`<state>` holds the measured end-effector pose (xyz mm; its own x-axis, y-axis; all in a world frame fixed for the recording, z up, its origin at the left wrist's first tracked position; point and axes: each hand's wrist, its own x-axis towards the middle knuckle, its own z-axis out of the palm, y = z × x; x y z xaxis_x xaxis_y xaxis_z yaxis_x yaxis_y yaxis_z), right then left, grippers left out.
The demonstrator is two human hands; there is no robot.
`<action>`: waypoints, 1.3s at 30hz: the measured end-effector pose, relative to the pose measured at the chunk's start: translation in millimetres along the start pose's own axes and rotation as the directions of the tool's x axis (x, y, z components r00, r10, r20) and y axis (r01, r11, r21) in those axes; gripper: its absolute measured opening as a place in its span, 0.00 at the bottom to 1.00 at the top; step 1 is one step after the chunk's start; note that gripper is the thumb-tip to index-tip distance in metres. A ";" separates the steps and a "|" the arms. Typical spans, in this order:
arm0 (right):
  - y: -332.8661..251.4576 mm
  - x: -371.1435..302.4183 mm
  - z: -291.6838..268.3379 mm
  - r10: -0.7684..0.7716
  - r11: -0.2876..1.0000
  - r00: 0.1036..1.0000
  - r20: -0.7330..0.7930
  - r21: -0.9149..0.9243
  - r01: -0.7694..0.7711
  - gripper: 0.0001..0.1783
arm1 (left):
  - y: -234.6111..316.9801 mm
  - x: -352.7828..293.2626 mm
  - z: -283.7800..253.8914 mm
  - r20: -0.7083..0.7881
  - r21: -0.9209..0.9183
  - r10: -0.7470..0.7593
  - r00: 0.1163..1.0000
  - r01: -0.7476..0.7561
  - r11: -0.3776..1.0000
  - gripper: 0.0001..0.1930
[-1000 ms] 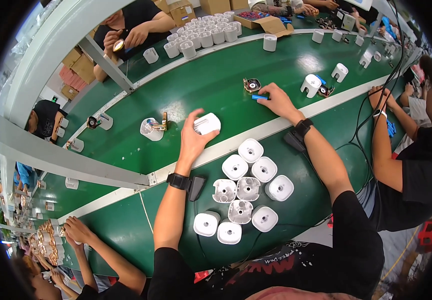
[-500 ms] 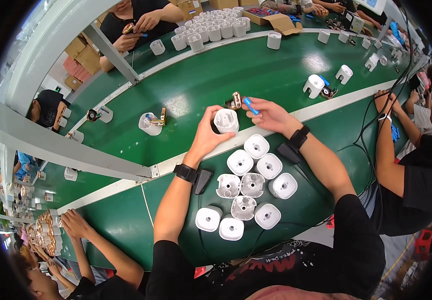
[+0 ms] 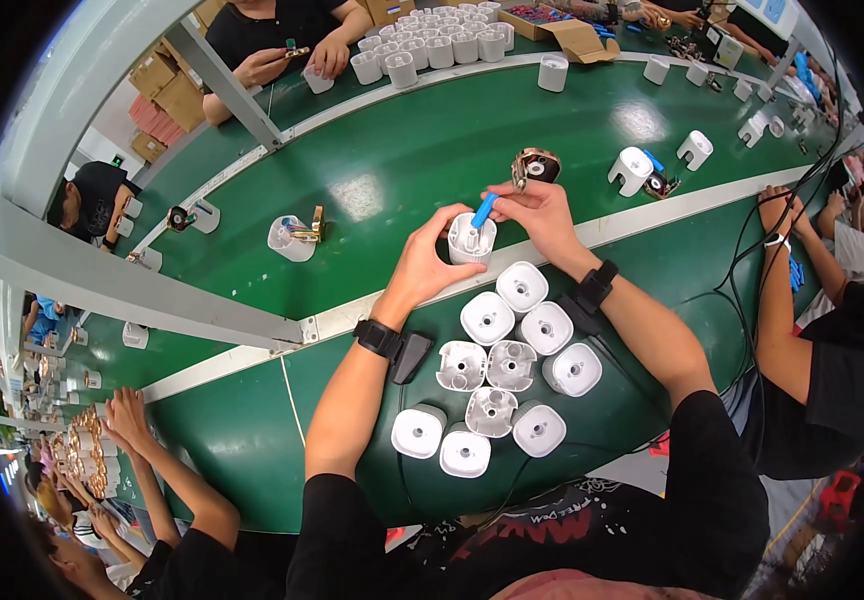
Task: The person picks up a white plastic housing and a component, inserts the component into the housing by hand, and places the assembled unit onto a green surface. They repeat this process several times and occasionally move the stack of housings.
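My left hand (image 3: pixel 422 262) is wrapped around a white plastic housing (image 3: pixel 472 248), its open top facing up with a post inside. Between the fingertips of my right hand (image 3: pixel 544 222) is a blue cylinder (image 3: pixel 485 210), tilted, its lower end at the housing's opening. A gold-and-black component (image 3: pixel 535 168) sits just beyond my right fingers; whether it is joined to the cylinder is hidden. Close to my forearms, several more white housings (image 3: pixel 487 318) stand in a cluster on the green table, some showing hollow interiors (image 3: pixel 492 411).
A pale rail (image 3: pixel 352 313) divides my table from the green belt (image 3: pixel 392 170). On the belt, a housing with a gold part (image 3: pixel 293 238) lies left and other housings (image 3: pixel 632 172) lie right. A metal post (image 3: pixel 142 285) slants at left. Cables (image 3: pixel 752 230) hang right; co-workers sit around.
My right hand has brought the blue cylinder down and left to the housing's mouth. The gold-and-black component has shifted right and away from me. My left hand still grips the housing, slightly further right.
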<state>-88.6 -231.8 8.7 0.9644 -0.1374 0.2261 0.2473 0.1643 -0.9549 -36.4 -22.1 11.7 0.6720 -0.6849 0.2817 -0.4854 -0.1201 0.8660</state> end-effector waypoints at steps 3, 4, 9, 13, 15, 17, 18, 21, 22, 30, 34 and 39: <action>-7.6 -3.4 5.9 -0.145 0.972 0.989 0.027 -0.184 0.147 0.10 | -0.9 -1.8 -2.3 -0.016 0.018 0.006 1.000 -0.006 1.000 0.38; -12.9 -4.9 5.7 -0.240 0.903 0.967 0.083 -0.346 0.254 0.10 | -1.1 -1.4 -2.0 -0.017 0.016 0.009 1.000 -0.008 1.000 0.38; -14.2 -4.9 6.2 -0.387 0.657 0.880 0.276 -0.586 0.473 0.14 | -0.8 -1.7 -3.7 -0.005 0.020 0.036 0.999 -0.036 0.999 0.39; -14.5 -5.3 8.9 -0.408 0.549 0.836 0.366 -0.634 0.545 0.13 | -0.2 -4.0 -5.2 -0.010 0.007 0.025 1.000 -0.024 1.000 0.40; -15.2 -4.2 10.1 -0.416 0.489 0.814 0.405 -0.655 0.576 0.13 | 0.2 -4.7 -7.2 -0.011 -0.052 -0.003 1.000 0.002 0.999 0.40; -13.5 -3.3 6.4 -0.306 0.582 0.870 0.387 -0.647 0.492 0.13 | -1.4 -4.4 -8.3 -0.011 -0.063 0.003 1.000 -0.004 0.998 0.40; -12.8 -2.9 5.7 -0.248 0.624 0.892 0.377 -0.643 0.445 0.13 | -2.4 -4.0 -8.7 -0.006 -0.074 0.009 1.000 -0.009 0.997 0.40; -14.6 -5.7 9.4 -0.049 0.774 0.955 0.294 -0.593 0.223 0.14 | -7.4 -5.2 -7.3 -0.014 -0.079 0.031 0.999 -0.032 0.996 0.39; -14.6 -6.6 10.6 0.055 0.825 0.965 0.258 -0.557 0.102 0.15 | -9.1 -5.6 -6.9 -0.027 -0.069 0.051 0.998 -0.053 0.996 0.39; -21.3 -5.0 19.6 0.120 0.753 0.968 0.219 -0.655 0.055 0.17 | -10.7 -5.1 -7.0 -0.011 -0.089 0.008 1.000 -0.009 0.996 0.40; -12.9 -0.1 13.1 0.101 0.714 0.972 0.211 -0.695 0.077 0.17 | -8.4 -3.4 -7.2 -0.007 -0.069 -0.011 1.000 0.010 0.998 0.39; -16.2 -6.3 0.4 -0.109 0.787 0.924 0.367 -0.535 0.306 0.17 | -21.3 0.1 -9.4 -0.100 -0.114 -0.007 0.995 -0.005 0.993 0.37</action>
<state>-98.6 -233.3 22.8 0.8983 0.2141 0.3838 0.4395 -0.4355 -0.7856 -20.7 -12.9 -2.9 0.7280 -0.6086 0.3156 -0.4216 -0.0345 0.9061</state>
